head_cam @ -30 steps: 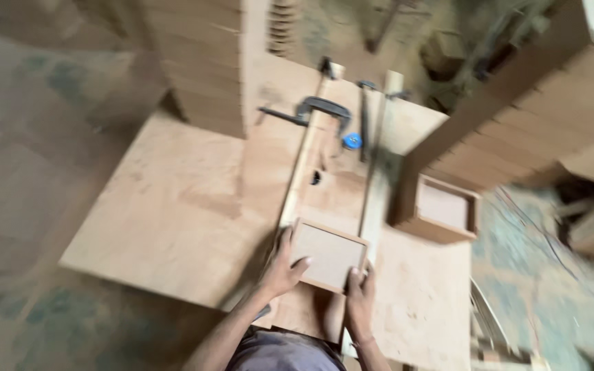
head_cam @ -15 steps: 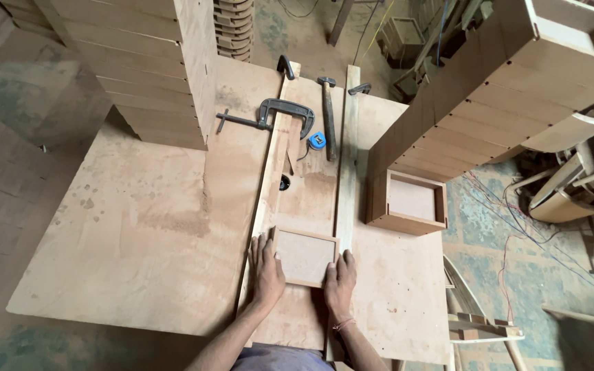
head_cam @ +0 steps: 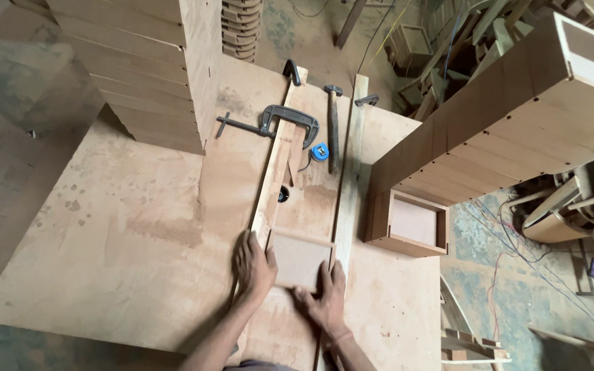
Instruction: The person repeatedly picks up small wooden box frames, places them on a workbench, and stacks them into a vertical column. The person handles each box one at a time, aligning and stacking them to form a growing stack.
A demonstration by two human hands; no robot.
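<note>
A small square wooden panel [head_cam: 300,258] lies flat between two long wooden guide strips, the left strip [head_cam: 274,172] and the right strip [head_cam: 349,178], on a plywood worktable [head_cam: 139,227]. My left hand [head_cam: 253,266] presses on the panel's left edge and the left strip. My right hand [head_cam: 324,297] rests fingers-spread on the panel's lower right corner. Neither hand grips anything.
A black C-clamp [head_cam: 280,118] holds the left strip; a hammer [head_cam: 333,124] and a blue tape measure [head_cam: 320,152] lie between the strips. A small open wooden box [head_cam: 407,224] sits to the right. Stacks of wooden boxes stand at upper left [head_cam: 139,62] and right [head_cam: 503,117].
The view has steadied and shifted. My hands have stayed on the panel, which sits at about the same place between the strips.
</note>
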